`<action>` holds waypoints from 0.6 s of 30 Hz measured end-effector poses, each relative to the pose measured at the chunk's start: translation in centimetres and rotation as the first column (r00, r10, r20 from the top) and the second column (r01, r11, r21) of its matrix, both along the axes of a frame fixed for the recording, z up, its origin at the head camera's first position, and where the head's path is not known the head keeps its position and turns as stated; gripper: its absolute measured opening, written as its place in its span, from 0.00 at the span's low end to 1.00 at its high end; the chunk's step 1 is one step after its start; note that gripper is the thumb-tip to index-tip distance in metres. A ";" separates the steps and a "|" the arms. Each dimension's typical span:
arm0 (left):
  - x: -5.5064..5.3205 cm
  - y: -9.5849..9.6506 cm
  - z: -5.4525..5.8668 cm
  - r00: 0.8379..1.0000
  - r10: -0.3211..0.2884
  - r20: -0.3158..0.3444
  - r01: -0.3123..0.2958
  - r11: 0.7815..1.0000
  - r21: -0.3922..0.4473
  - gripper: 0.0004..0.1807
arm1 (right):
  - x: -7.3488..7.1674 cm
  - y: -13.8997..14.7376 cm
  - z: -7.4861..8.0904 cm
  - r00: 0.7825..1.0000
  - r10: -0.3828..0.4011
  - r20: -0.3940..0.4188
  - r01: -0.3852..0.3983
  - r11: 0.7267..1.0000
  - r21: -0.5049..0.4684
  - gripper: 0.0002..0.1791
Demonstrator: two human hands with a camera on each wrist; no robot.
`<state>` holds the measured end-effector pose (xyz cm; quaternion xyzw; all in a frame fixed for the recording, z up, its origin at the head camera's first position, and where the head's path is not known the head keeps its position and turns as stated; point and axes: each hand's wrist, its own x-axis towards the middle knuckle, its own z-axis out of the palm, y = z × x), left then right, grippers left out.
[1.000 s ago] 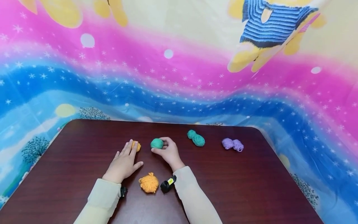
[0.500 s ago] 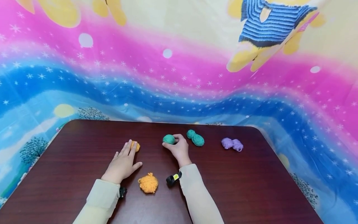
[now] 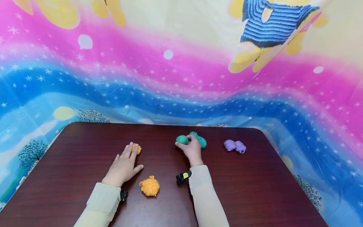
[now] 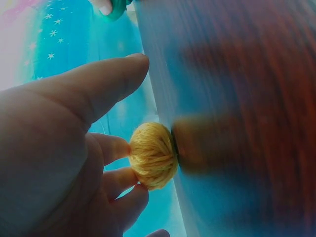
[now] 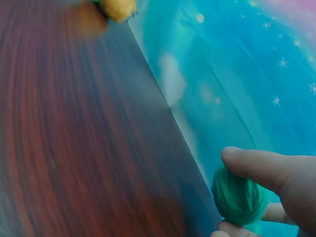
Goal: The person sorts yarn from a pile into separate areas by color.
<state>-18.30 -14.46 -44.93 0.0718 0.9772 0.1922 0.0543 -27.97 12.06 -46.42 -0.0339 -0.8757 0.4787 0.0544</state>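
Note:
My right hand (image 3: pixel 193 152) pinches a green ball of yarn (image 3: pixel 181 139) between thumb and fingers at the back of the table. In the right wrist view, the thumb lies over the top of this green ball (image 5: pixel 239 200). Just behind and to the right, another green yarn bundle (image 3: pixel 201 142) is partly covered by that hand. My left hand (image 3: pixel 121 167) stretches its fingers against a small yellow-orange ball of yarn (image 3: pixel 138 149). The left wrist view shows the fingertips touching one side of that ball (image 4: pixel 154 157), the thumb held away from it.
Nearer the front, between the forearms, lies a fuzzy orange yarn ball (image 3: pixel 150 186) with loose loops. A purple yarn bundle (image 3: pixel 235 146) sits at the back right. The dark wooden table (image 3: pixel 249 189) ends at a colourful printed cloth (image 3: pixel 158 94).
My right hand has carried the green ball rightward, up beside the other green yarn bundle. My left hand stays at the yellow-orange ball.

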 end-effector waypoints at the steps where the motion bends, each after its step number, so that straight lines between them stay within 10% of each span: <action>1: 0.0 0.0 0.0 1.000 0.000 -0.002 0.000 1.000 0.000 0.47 | 0.0 0.1 0.0 1.000 -0.007 0.007 0.007 1.000 0.013 0.28; 18: 0.0 0.1 0.0 1.000 -0.001 -0.009 0.001 1.000 -0.006 0.47 | -0.3 0.9 -0.3 0.997 -0.077 0.012 0.075 0.988 0.135 0.32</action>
